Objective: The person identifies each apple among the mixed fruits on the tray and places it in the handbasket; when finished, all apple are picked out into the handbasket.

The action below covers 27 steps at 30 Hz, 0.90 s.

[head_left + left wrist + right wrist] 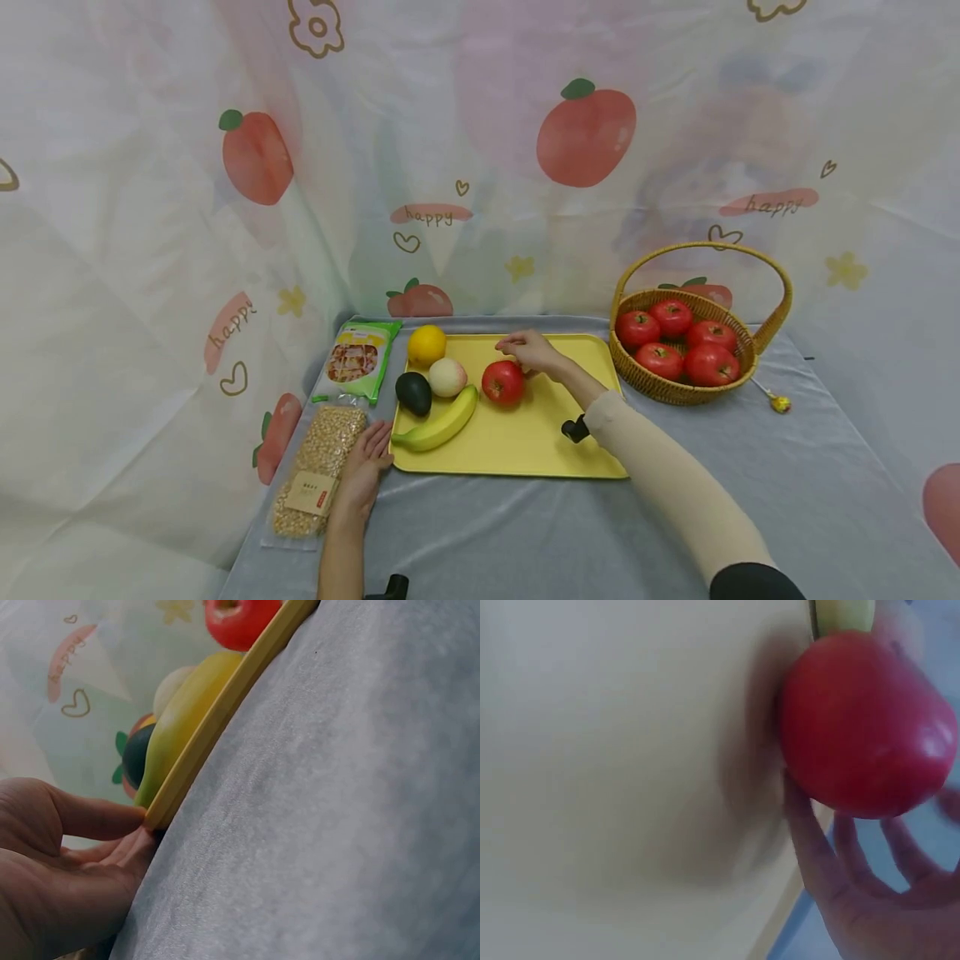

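Note:
On the yellow tray (555,442) lies a red apple (503,382), with my right hand (531,352) at its back right side. In the right wrist view, the thumb (810,840) comes up to the apple's edge while the other fingers spread loosely past it. My left hand (365,467) is at the tray's front left corner and pinches the rim between thumb and fingers, as the left wrist view shows. A banana (438,423), a dark green avocado (413,393), a pale peach (447,377) and an orange (427,345) share the tray's left part.
A wicker basket (678,396) with a tall handle holds several red apples at the back right. Beside it lies a small yellow ball on a stick (780,404). Left of the tray are a green-edged food packet (356,362) and a clear bag of pale beans (318,450).

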{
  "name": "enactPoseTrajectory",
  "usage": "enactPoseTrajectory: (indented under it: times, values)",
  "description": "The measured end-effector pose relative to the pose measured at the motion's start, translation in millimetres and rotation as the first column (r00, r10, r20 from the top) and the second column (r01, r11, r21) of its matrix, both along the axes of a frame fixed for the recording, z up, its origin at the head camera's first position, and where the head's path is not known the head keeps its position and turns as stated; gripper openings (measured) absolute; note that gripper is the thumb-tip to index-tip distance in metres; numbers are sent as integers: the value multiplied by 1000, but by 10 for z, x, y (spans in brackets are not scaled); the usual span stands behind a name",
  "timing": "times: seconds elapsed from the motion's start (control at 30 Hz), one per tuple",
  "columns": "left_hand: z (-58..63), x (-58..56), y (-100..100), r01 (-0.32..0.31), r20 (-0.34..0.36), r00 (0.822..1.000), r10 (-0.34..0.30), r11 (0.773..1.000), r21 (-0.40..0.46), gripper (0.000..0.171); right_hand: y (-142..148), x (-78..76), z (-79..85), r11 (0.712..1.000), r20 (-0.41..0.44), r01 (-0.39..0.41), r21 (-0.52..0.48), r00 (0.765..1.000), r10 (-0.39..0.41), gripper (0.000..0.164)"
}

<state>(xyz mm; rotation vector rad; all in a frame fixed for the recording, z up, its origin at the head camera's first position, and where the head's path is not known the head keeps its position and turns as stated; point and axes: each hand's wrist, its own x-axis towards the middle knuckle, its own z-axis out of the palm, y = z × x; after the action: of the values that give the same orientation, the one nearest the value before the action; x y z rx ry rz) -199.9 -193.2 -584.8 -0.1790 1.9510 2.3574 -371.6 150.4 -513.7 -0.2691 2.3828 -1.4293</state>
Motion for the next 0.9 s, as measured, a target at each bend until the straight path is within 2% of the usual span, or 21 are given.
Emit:
enactPoseTrajectory:
  times: [0.1, 0.23, 0.33, 0.4, 0.5, 0.63, 0.9]
  values:
    - [0, 4, 12, -7, 8, 1000, 7, 1000, 9, 72, 28, 81, 83, 990, -19, -85, 113, 996, 88, 58]
    - [2, 7, 19, -5, 15, 1000, 5, 1000, 11, 72, 98, 151, 139, 934, -39, -256, 249, 961, 274, 68]
    - [12, 10, 16, 0, 12, 1000, 0, 1000, 5, 72, 156, 183, 140, 903, -71, -297, 310, 940, 334, 68]
    - [23, 12, 13, -3, 12, 1000, 3, 1000, 4, 72, 194, 202, 122, 905, -91, -274, 327, 944, 318, 63]
    - [37, 6, 21, -3, 4, 1000, 3, 1000, 2, 71, 279, 221, 112, 923, -98, -227, 312, 958, 269, 55]
    - [40, 7, 33, -9, 14, 1000, 8, 1000, 3, 72, 383, 256, 114, 937, -62, -203, 285, 971, 229, 50]
    - [27, 10, 22, -15, 16, 1000, 15, 1000, -3, 72, 535, 342, 216, 945, -2, -187, 269, 981, 194, 45]
